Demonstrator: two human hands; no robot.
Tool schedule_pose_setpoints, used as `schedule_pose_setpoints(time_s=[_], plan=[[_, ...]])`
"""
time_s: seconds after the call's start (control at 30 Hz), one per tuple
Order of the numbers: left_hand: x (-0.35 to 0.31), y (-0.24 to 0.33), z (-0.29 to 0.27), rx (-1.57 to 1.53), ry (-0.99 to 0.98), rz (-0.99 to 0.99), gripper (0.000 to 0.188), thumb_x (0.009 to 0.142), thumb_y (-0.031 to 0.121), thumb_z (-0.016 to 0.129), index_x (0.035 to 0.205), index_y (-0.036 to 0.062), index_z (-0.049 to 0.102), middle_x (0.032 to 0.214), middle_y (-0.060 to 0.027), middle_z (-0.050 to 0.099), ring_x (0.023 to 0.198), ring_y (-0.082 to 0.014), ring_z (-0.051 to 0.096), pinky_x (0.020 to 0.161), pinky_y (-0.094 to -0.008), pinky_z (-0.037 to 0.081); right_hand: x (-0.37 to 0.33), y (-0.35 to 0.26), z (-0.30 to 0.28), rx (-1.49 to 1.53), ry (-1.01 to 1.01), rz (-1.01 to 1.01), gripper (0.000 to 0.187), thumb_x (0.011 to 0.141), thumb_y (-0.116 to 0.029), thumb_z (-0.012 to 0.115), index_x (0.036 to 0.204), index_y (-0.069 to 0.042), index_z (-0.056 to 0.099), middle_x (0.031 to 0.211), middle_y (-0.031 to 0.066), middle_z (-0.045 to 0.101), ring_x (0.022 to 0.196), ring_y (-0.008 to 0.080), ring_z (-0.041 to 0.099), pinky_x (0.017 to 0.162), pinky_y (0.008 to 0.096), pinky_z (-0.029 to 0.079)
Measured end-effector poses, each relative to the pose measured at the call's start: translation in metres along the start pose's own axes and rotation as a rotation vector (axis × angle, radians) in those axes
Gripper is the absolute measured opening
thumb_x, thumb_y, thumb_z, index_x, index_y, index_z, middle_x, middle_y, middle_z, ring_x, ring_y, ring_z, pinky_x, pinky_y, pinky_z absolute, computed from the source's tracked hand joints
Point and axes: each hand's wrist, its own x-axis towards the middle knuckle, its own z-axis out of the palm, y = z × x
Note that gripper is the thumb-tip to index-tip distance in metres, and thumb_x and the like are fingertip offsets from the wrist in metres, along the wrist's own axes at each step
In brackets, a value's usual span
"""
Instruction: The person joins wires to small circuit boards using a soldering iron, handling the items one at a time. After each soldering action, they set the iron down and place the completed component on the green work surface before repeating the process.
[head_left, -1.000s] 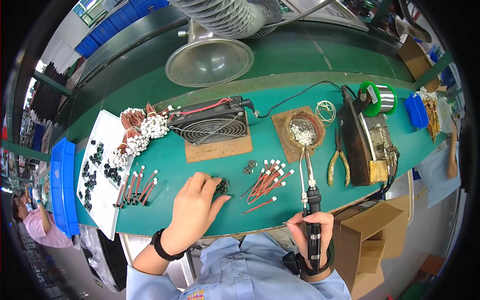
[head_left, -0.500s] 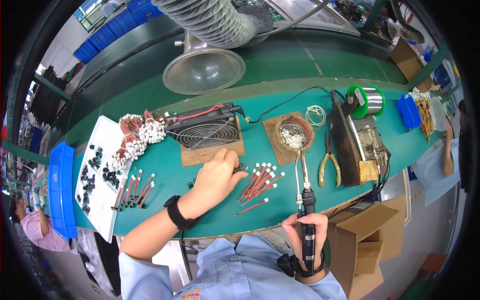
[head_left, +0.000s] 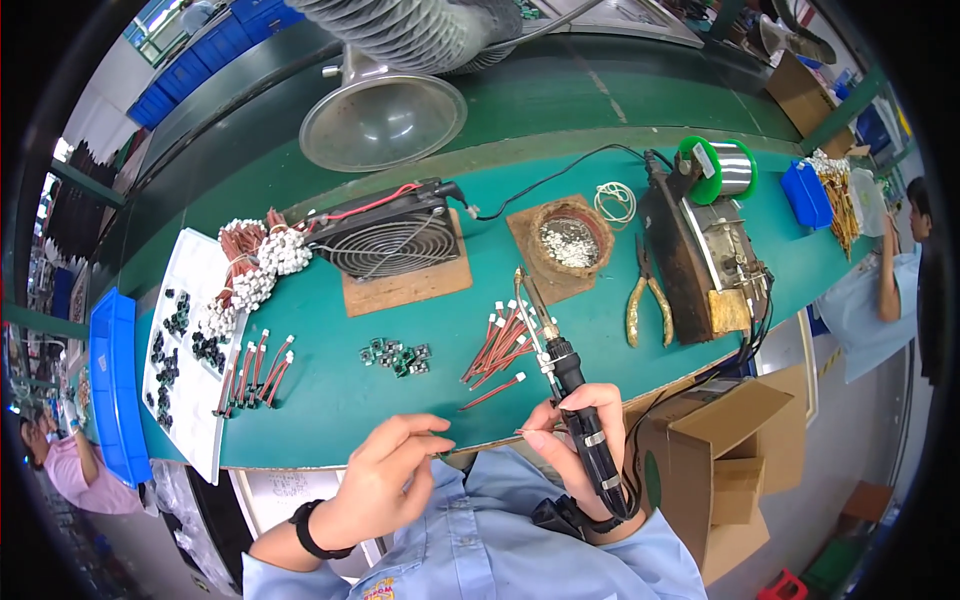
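Note:
My right hand (head_left: 585,440) is wrapped round a black soldering iron (head_left: 568,375), its metal tip pointing up and away over the bench. A thin wire-like end shows between its thumb and finger, too small to name. My left hand (head_left: 390,470) is pinched near the bench's front edge, a small dark green circuit board (head_left: 443,455) just showing at its fingertips. Beyond it several small circuit boards (head_left: 397,357) lie in a loose pile. Red-brown wire leads with white connectors (head_left: 500,345) lie near the iron. Another group of leads (head_left: 262,372), with dark pieces at their lower ends, lies to the left.
A fan (head_left: 385,240) stands on a wooden board behind the pile. Further right are a round pot (head_left: 570,240) of whitish bits, pliers (head_left: 648,300), and a solder spool (head_left: 722,170) on a box-shaped unit. A white tray (head_left: 190,260) and blue bin (head_left: 120,390) sit left; an extraction hood (head_left: 383,120) hangs beyond.
My left hand has drawn back from the board pile to the bench's front edge, uncovering the pile. The soldering iron has swung left, its tip away from the pot.

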Motion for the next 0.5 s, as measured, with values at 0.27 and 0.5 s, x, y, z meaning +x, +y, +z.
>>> schedule_pose_setpoints(time_s=[0.27, 0.5], plan=[[-0.015, 0.007, 0.023, -0.668, 0.420, -0.182, 0.025, 0.077, -0.005, 0.066, 0.100, -0.0010, 0.059, 0.101, -0.0137, 0.057, 0.089, -0.0176, 0.059, 0.075, -0.0294, 0.050, -0.007, 0.002, 0.029, 0.004, -0.100, -0.005, 0.041, 0.080, 0.008, 0.062, 0.105, -0.008, 0.035, 0.087, 0.0136, 0.058, 0.082, 0.0196, 0.061, 0.076, 0.0335, 0.050], [-0.027, -0.001, 0.023, -0.987, 0.371, -0.214, 0.032, 0.080, -0.006, 0.063, 0.110, -0.0027, 0.053, 0.105, -0.0128, 0.057, 0.090, -0.0147, 0.059, 0.079, -0.0262, 0.049, -0.017, 0.012, 0.054, 0.176, -0.152, -0.076, 0.040, 0.080, 0.012, 0.059, 0.108, -0.004, 0.035, 0.091, 0.0147, 0.057, 0.091, 0.0251, 0.064, 0.079, 0.0356, 0.053]])
